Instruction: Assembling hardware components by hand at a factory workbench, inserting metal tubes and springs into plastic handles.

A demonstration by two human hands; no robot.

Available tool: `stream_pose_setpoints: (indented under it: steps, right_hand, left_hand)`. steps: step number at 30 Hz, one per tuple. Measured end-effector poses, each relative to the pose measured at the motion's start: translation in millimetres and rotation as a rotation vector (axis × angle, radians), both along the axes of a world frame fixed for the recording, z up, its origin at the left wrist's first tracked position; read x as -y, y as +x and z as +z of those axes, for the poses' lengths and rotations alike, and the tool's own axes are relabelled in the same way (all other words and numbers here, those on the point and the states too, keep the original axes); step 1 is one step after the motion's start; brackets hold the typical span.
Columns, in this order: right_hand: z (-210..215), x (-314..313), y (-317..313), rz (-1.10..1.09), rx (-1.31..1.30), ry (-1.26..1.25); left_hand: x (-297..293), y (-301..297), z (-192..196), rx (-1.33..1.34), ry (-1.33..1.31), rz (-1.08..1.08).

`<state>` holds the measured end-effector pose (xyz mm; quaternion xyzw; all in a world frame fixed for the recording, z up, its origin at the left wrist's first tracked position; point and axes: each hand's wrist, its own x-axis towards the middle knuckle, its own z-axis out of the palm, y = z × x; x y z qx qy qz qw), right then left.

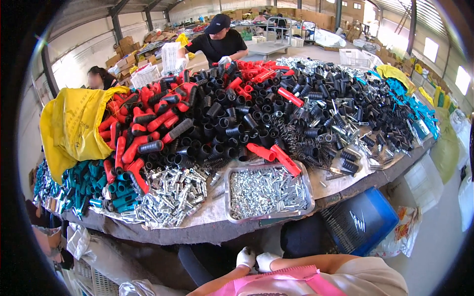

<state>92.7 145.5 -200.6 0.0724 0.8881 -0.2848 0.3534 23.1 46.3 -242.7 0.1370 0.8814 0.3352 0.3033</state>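
Looking down, I see my left hand (245, 257) and right hand (266, 261), both in white gloves, touching each other below the worktop (207, 231) edge; I cannot tell whether either grip is closed or holds anything. Nearest above them, on the worktop, sits a metal tray (269, 193) of small silver parts, with red handles (276, 157) and black sleeves (237, 133) heaped behind it.

1. Yellow sack (69, 126) slumped at the left of the frame
2. Heap of red and black tube handles (197, 118) across the middle
3. Teal handles (106, 185) at lower left
4. Loose silver fittings (170, 197) just left of the metal tray (269, 193)
5. Blue crate (363, 219) at lower right
6. Person in a black cap (219, 39) at upper centre
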Motion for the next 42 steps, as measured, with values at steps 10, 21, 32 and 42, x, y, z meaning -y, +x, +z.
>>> stream_pose_setpoints:
  steps: [10, 21, 32, 42]
  right_hand:
    - [46.4, -9.6, 1.8, 0.021, -0.02, 0.022]
    - [7.5, 1.0, 1.7, -0.027, -0.062, 0.053]
    - [56.8, -16.7, -12.4, 0.07, -0.134, 0.033]
    - [4.7, -1.3, -18.0, 0.038, -0.108, 0.11]
  left_hand:
    - [-4.0, -5.2, 18.4, -0.018, -0.052, -0.05]
    - [-2.7, -5.3, -30.7, -0.104, -0.102, -0.079]
    - [-0.2, -12.5, 10.5, 0.064, 0.075, 0.067]
    - [-1.0, -10.1, -29.9, 0.0, 0.01, 0.172]
